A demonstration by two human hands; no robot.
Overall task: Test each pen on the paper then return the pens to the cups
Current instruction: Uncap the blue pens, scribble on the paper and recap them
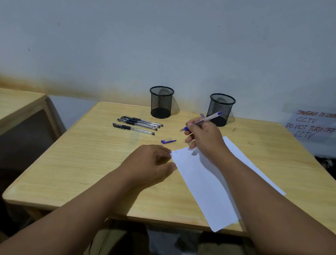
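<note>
Both forearms come in from the bottom of the head view, bare, reaching over the near edge of a light wooden worktop. Left hand sits palm down on the wood with the fingers loosely curled, holding nothing, fingertips right at the left edge of a white sheet of paper. That paper lies at an angle, one corner hanging a bit past the near edge, and there's a tiny blue scribble on its top left corner, too small to read. Right hand is up past the far end of the sheet, its grip closed around a blue pen in a writing hold, tip pointing left and lifted clear of the paper, back end tilted up toward the right cup. Blue pen cap lies by itself on the wood between the two hands. Further back and left, three black pens lie side by side, capped, nearly parallel. Two black mesh cups stand near the wall, the left cup and the right cup, well apart, both look empty as far as I can see. Off to the right there's a handwritten sign about CCTV, and a second wooden table on the left
</note>
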